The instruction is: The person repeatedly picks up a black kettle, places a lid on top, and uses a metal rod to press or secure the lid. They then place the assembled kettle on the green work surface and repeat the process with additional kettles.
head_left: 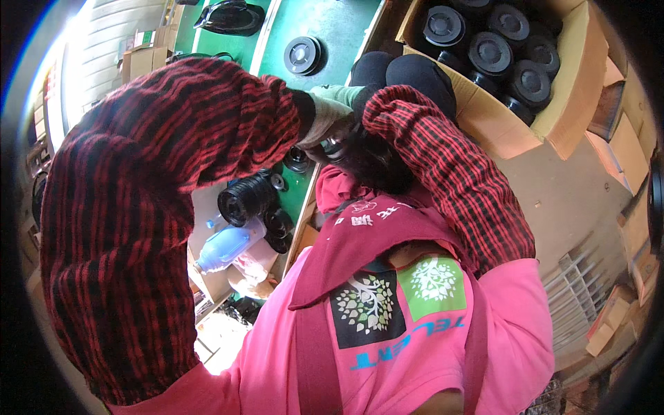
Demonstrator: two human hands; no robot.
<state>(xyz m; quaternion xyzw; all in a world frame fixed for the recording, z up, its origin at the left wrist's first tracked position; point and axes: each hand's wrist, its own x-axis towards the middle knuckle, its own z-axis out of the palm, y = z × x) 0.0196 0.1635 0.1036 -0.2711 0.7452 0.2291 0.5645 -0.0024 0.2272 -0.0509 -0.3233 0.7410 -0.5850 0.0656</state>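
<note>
My left hand (326, 120), in a greyish work glove, is curled at the table edge, close in front of my body. Its fingers bend round something dark with a shiny spot that I cannot make out. Just beyond it shows a pale green gloved part that seems to be my right hand (340, 93); its fingers are mostly hidden. A dark rounded mass (382, 164) lies below the hands, against my maroon apron (387, 228); its kind is unclear. Red and black plaid sleeves cover both forearms.
On the green table (346, 28) stands a black round ribbed part (302, 55). Left of me are stacked black rings (243, 199) and a blue bottle-like object (228, 245). An open cardboard box (577, 90) at the far right holds several black round parts (491, 53).
</note>
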